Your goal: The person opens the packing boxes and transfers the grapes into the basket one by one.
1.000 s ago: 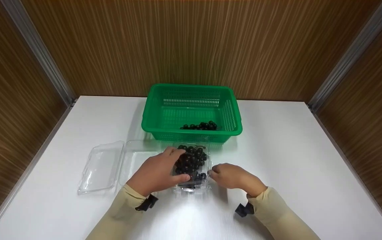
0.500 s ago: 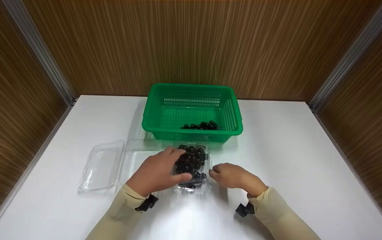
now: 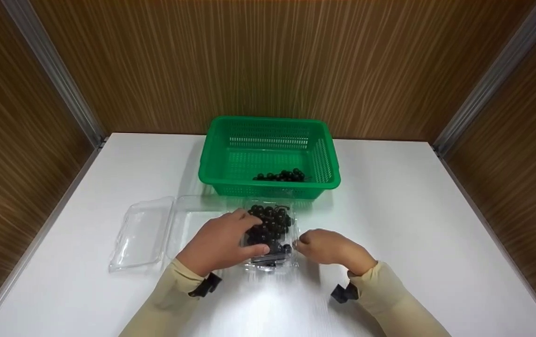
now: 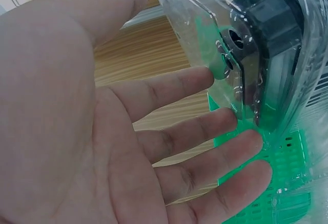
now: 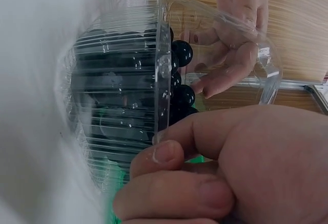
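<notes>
A bunch of dark grapes (image 3: 275, 222) fills a clear plastic clamshell box (image 5: 120, 90) in the middle of the white table. The box's hinged lid (image 5: 225, 26) stands partly raised, tilted over the grapes, and some grapes bulge above the rim. My left hand (image 3: 219, 243) touches the lid from the left; its fingers (image 4: 189, 131) are nearly straight, with the thumb spread apart. At the box's right side, my right hand (image 3: 329, 248) has its fingers curled and pinches the rim between thumb and forefinger. The lid's plastic glare partly hides the grapes.
Behind the box stands a green basket (image 3: 268, 186) with more dark grapes (image 3: 284, 176) near its front wall. Left of the box lies another clear clamshell, its lid (image 3: 141, 234) folded out flat. Wood-patterned panels (image 3: 268, 61) enclose the table's back and sides.
My left fingertips have shifted slightly to the right, and the lid's tilt over the grapes has changed a little. My right hand stays at the rim.
</notes>
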A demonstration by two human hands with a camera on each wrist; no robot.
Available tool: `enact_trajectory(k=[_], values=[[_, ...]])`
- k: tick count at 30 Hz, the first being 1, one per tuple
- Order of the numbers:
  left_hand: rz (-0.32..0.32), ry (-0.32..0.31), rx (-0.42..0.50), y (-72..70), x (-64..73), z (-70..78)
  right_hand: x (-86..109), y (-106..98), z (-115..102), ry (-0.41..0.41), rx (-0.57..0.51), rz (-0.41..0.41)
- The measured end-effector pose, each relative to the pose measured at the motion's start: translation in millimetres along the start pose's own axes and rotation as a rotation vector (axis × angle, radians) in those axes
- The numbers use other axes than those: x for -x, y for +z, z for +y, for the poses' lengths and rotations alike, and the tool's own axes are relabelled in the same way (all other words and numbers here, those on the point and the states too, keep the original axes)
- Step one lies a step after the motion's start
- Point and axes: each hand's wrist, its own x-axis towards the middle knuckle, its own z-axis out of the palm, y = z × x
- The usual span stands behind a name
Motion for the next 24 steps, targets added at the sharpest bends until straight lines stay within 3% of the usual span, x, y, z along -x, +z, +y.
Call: enact_trajectory(k=[18,24], values=[[0.062,-0.002,0.02,-2.6,-0.2,-1.5,-2.4,0.6,-0.3,0.008,0.01,0.002],[0.052,0.0,0.049,-5.1,1.8,1.5,-2.9,1.4,-1.0,0.021,0.017,0.01]])
